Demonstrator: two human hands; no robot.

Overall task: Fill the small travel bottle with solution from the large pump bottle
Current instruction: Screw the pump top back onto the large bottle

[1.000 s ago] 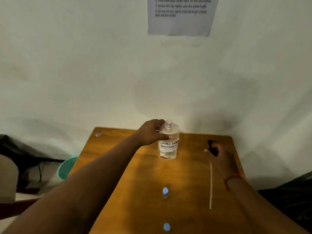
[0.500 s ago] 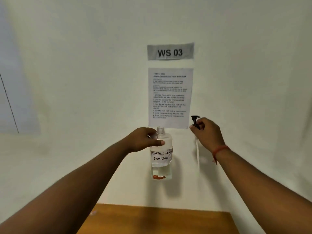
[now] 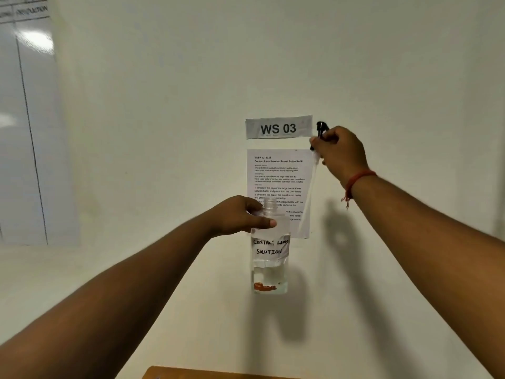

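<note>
Left hand: the left hand (image 3: 240, 214) is wrapped around the shoulder of a clear plastic bottle (image 3: 270, 250), thumb across the front just below the neck, fingers behind.
Large bottle: held upright in the air in front of the wall, above the table edge. Its threaded neck is open, with no cap on. A white label with handwritten black letters reads "CONTACT LENS SOLUTION". Clear liquid fills the lower part, and there is a reddish mark near the base.
Right hand: the right hand (image 3: 338, 151) is raised higher and to the right of the bottle, closed around a black pump head (image 3: 321, 129), whose top sticks out above the fingers.
Pump tube: a thin translucent dip tube (image 3: 310, 192) hangs down and slightly left from the pump head, well apart from the bottle's mouth and crossing in front of the paper sheet.
Wrist: a red thread bracelet (image 3: 356, 180) circles the right wrist, with a loose end dangling.
Wall: a grey sign reading "WS 03" (image 3: 278, 127) is stuck above a white printed instruction sheet (image 3: 278, 176), both just behind the hands. A glossy whiteboard (image 3: 27, 132) hangs at far left.
Table: only a sliver of the brown wooden tabletop (image 3: 207, 373) shows at the bottom edge.
Small travel bottle: out of sight from where I stand.
</note>
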